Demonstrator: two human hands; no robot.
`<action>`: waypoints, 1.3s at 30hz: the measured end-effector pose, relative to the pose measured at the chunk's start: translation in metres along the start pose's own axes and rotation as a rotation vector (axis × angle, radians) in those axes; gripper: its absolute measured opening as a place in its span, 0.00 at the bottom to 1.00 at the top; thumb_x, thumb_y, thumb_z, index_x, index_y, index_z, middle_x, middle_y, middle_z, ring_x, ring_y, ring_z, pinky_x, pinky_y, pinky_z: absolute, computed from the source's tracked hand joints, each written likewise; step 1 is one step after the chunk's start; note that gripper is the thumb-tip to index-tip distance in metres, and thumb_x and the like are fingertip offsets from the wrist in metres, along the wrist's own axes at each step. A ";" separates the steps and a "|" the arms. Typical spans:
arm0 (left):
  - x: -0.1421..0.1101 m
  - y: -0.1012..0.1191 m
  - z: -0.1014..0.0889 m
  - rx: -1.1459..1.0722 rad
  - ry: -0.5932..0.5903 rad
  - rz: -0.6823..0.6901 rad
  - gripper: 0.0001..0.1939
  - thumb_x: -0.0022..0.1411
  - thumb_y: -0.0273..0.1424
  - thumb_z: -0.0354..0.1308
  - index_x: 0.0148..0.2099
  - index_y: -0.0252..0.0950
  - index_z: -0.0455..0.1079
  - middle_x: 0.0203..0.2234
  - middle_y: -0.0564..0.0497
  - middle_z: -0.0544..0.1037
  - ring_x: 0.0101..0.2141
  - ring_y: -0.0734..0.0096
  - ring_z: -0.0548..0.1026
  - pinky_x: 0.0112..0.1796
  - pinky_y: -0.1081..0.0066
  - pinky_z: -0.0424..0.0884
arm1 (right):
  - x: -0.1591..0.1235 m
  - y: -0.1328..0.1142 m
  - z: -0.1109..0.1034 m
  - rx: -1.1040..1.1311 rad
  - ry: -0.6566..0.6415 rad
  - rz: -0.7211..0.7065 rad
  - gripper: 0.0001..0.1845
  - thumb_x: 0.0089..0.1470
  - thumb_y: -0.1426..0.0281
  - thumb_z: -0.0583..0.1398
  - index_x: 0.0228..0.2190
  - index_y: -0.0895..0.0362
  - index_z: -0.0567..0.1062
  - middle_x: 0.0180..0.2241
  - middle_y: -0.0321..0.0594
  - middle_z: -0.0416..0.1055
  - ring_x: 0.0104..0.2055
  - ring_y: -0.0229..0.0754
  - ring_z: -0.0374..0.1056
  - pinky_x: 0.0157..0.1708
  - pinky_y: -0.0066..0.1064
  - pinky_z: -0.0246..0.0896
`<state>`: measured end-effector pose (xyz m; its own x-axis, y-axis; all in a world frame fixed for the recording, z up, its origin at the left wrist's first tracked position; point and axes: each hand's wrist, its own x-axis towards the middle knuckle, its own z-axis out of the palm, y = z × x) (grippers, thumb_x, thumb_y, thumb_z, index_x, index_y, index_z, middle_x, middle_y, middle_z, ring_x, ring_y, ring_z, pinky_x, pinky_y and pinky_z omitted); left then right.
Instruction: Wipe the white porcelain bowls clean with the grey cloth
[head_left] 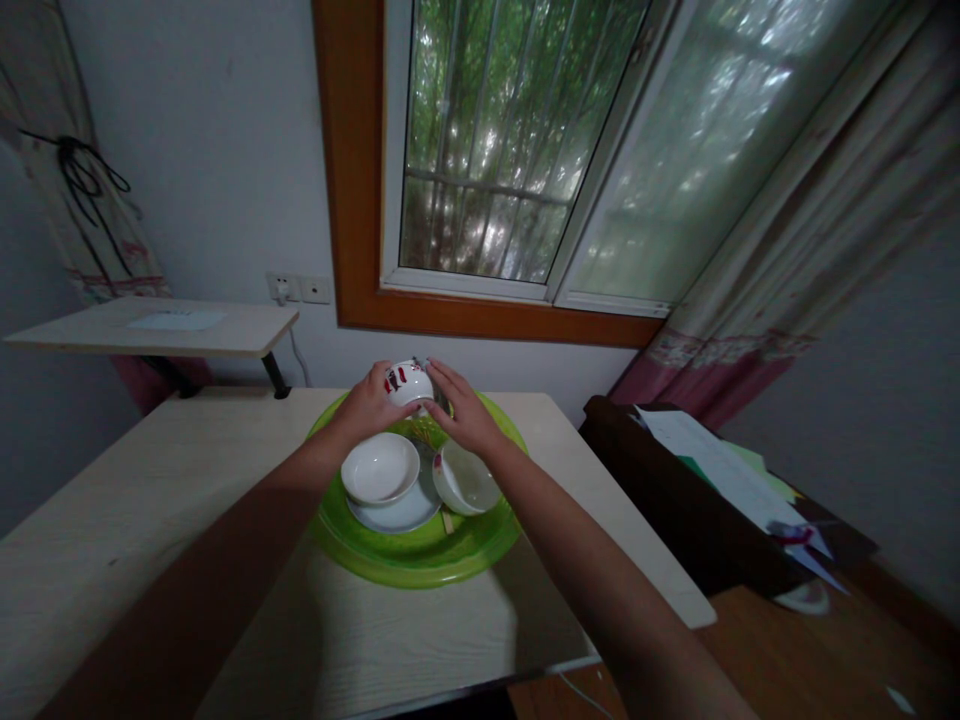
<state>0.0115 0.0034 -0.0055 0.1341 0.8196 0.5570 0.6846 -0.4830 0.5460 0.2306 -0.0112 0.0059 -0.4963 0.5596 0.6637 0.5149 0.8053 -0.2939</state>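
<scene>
A small white bowl or cup with red and black markings (pixel 407 384) is held up over the far part of a round green basin (pixel 420 577). My left hand (pixel 373 403) grips its left side, thumb along the lower edge. My right hand (pixel 463 408) closes on the right side, its fingers partly hiding that end. Below, inside the basin, a white bowl (pixel 380 468) sits at the left, over a white plate (pixel 397 515). Another white bowl with a red mark (pixel 466 480) leans tilted beside it, near my right forearm.
The basin stands on a pale wooden table (pixel 255 440). A raised shelf (pixel 150 325) with a paper on it is at the left. Wall and window (pixel 510 150) lie behind. On the right, a dark brown piece of furniture (pixel 660 500) carries papers (pixel 720 470).
</scene>
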 end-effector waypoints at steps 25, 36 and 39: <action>0.002 -0.009 -0.002 -0.299 -0.013 -0.086 0.43 0.48 0.45 0.69 0.59 0.37 0.53 0.50 0.40 0.74 0.49 0.57 0.76 0.47 0.59 0.74 | -0.006 0.017 0.011 0.268 0.136 0.362 0.43 0.49 0.57 0.69 0.61 0.55 0.60 0.59 0.52 0.65 0.58 0.53 0.66 0.58 0.49 0.64; 0.002 -0.021 0.007 -0.229 -0.055 0.036 0.36 0.51 0.40 0.67 0.60 0.37 0.59 0.54 0.41 0.70 0.53 0.58 0.72 0.49 0.61 0.74 | -0.006 0.026 0.009 0.149 0.132 0.204 0.41 0.52 0.58 0.68 0.63 0.52 0.60 0.60 0.50 0.64 0.61 0.54 0.63 0.60 0.50 0.61; 0.003 -0.019 0.005 -0.227 -0.062 0.072 0.35 0.52 0.38 0.66 0.60 0.37 0.59 0.54 0.40 0.69 0.54 0.58 0.71 0.50 0.61 0.74 | -0.005 0.024 0.005 0.116 0.142 0.134 0.40 0.55 0.58 0.66 0.63 0.53 0.60 0.59 0.50 0.64 0.61 0.53 0.62 0.62 0.49 0.59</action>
<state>0.0025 0.0166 -0.0177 0.2249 0.7946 0.5640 0.4943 -0.5919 0.6367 0.2418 0.0068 -0.0080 -0.3215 0.6363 0.7012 0.4815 0.7476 -0.4575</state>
